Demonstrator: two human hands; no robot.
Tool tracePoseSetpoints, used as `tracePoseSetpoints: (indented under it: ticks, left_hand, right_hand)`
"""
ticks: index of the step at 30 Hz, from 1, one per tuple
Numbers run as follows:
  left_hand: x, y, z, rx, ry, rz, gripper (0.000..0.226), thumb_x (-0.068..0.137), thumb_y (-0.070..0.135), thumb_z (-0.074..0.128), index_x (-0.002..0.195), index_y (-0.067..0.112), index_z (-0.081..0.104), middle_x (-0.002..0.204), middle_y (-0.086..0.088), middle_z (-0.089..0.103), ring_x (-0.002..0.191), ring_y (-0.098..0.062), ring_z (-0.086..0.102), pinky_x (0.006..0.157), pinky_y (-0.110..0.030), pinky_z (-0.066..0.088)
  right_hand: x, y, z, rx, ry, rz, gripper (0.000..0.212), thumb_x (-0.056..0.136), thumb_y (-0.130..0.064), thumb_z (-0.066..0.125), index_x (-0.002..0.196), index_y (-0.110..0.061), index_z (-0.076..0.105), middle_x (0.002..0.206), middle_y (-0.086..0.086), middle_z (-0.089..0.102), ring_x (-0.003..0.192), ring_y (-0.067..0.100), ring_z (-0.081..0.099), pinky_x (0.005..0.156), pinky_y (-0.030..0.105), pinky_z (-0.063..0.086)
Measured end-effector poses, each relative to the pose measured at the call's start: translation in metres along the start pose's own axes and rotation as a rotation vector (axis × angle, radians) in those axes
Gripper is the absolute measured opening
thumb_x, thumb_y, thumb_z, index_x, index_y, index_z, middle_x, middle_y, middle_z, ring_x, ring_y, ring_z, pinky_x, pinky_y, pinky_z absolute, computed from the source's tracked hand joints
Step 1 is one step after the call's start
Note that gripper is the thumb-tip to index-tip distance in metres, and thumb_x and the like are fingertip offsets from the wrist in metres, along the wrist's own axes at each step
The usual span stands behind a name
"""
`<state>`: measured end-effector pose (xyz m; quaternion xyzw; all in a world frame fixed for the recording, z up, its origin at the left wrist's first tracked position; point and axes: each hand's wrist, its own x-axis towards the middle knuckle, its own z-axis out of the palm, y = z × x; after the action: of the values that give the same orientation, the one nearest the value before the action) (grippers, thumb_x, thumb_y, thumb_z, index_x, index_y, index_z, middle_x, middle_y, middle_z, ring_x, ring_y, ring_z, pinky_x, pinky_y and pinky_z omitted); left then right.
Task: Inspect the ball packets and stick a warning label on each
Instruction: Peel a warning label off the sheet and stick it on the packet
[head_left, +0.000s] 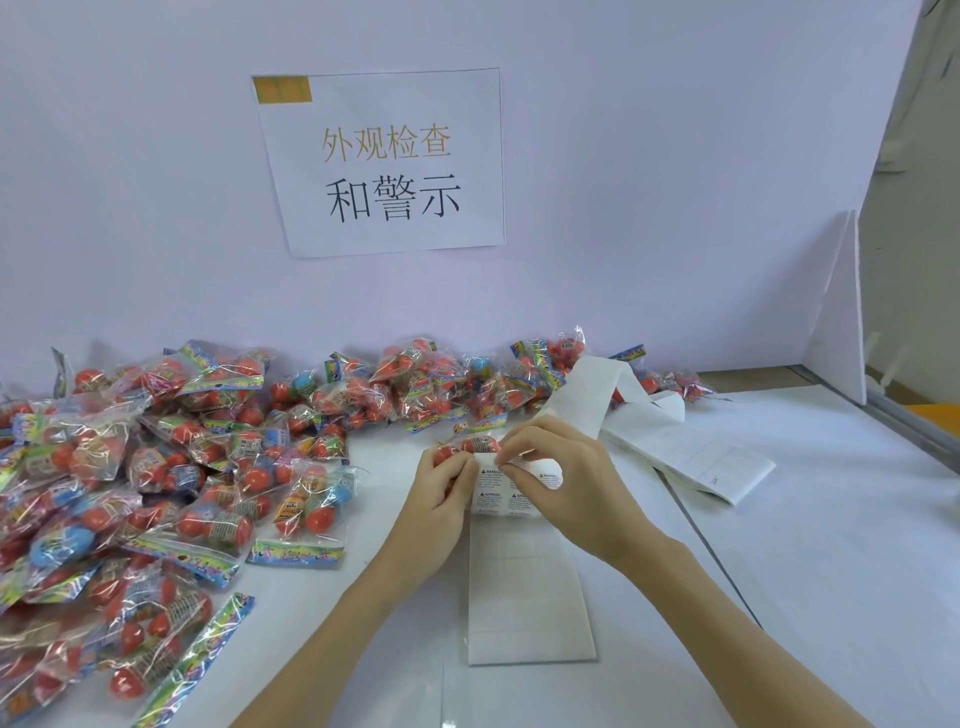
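Two hands mid-tabletop: left hand gripping ball packet, right hand pinching warning label on label strip. Packet pile along left edge.

Counts: two hands, left and right; one label strip; one paper sign on the wall; ball packets heaped, too many and overlapped to count exactly, several dozen.
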<state>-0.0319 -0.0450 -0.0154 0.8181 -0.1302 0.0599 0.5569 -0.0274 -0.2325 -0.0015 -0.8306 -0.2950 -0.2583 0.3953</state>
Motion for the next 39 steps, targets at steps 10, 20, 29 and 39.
tracePoseSetpoints:
  ticks: [10,20,29,39]
  left_hand:
    - [0.004,0.010,-0.029,-0.245,0.225,0.048,0.022,0.099,0.001,0.064,0.108,0.018,0.076,0.106,0.004,0.072,0.092,-0.015,0.071,0.076,-0.027,0.059]
    - [-0.001,0.021,-0.030,-0.271,0.092,0.065,0.035,0.091,0.002,0.074,0.112,0.030,0.076,0.111,0.007,0.074,0.093,-0.035,0.066,0.084,-0.043,0.058]
    - [-0.001,0.012,-0.017,-0.438,-0.059,0.103,0.038,0.099,0.029,0.066,0.135,0.031,0.053,0.130,-0.002,0.069,0.109,-0.026,0.070,0.086,-0.039,0.060]
    - [0.002,0.009,-0.014,-0.383,-0.043,-0.030,0.040,0.100,0.048,0.055,0.112,0.016,0.077,0.112,-0.006,0.074,0.093,-0.018,0.067,0.077,-0.025,0.053]
  right_hand:
    - [0.014,-0.006,-0.022,0.390,0.392,0.278,0.017,0.099,-0.005,0.067,0.099,-0.021,0.066,0.096,-0.008,0.072,0.094,0.020,0.072,0.084,0.027,0.057]
    - [0.012,-0.009,-0.016,0.745,0.218,0.551,0.010,0.101,-0.001,0.062,0.103,-0.008,0.069,0.079,0.003,0.071,0.073,0.018,0.065,0.072,0.026,0.058]
    - [0.013,-0.021,-0.003,1.501,0.172,0.754,0.010,0.089,-0.013,0.070,0.099,-0.011,0.069,0.085,0.002,0.062,0.071,0.013,0.059,0.080,0.027,0.060]
    - [0.009,-0.015,0.000,1.421,0.067,0.637,0.012,0.094,-0.013,0.068,0.106,-0.012,0.067,0.088,0.004,0.064,0.072,0.013,0.057,0.078,0.023,0.054]
